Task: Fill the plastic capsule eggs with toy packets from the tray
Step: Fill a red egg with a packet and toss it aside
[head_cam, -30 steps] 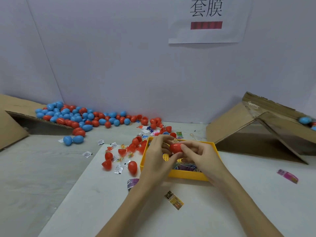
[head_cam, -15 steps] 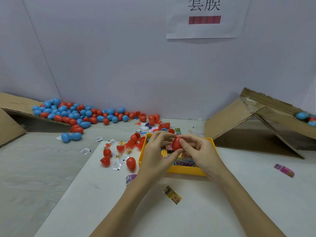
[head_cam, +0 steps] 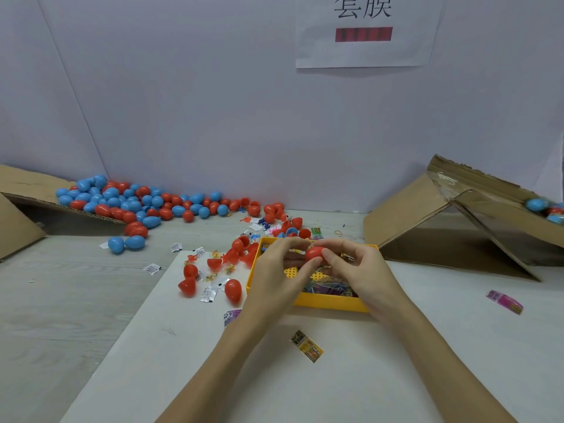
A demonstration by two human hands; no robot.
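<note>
Both hands met above the yellow tray [head_cam: 332, 303], which sat on the white table [head_cam: 396, 377] near the middle of its far edge. The left hand [head_cam: 276, 277] and the right hand [head_cam: 363, 271] together pinched a red capsule egg [head_cam: 314, 253] between thumbs and fingertips, each grip closed on the egg from its own side. The egg hung over the far half of the tray, clear of the contents. A striped toy packet stuck out at the egg's top left; whether it was inside the egg could not be told. More toy packets [head_cam: 328, 286] lay in the tray's near half, over a perforated yellow insert.

One loose packet [head_cam: 306, 349] lay on the table toward the near edge, between the forearms. A pink packet [head_cam: 505, 302] lay well apart toward the right edge. Just left of the tray, red egg halves and eggs [head_cam: 213, 276] were scattered among small white sachets at the table's far left corner. Beyond the table, a heap of blue and red eggs [head_cam: 134, 203] spread along the wall from a cardboard flap [head_cam: 18, 184] on the left. A second cardboard box [head_cam: 457, 215] leaned on the right, holding a few eggs. A paper sign [head_cam: 363, 32] hung on the wall.
</note>
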